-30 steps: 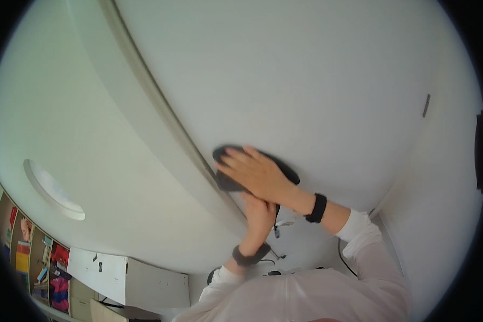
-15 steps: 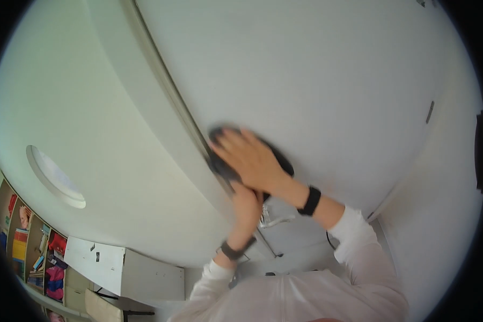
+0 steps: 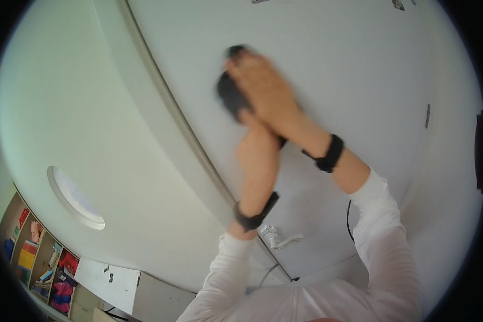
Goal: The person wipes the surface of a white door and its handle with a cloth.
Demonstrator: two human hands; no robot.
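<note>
My right hand lies over a black cloth, pressing it toward the pale door; motion blurs the cloth and the fingertips. Just below, my left hand meets the same cloth from its near side. Its thumb shows against the cloth, while its other fingers are hidden beneath my right hand. Each wrist wears a black band. Part of the cloth sticks out to the left of my hands and past the right fingertips.
A silvery door handle projects below my left forearm. The door frame runs slantwise beside my hands. A round window is in the wall at left. Lower left are a filled bookshelf and a white cabinet.
Both hands and the black cloth have moved up across the door, away from the frame edge and the handle. The view has shifted a little.
</note>
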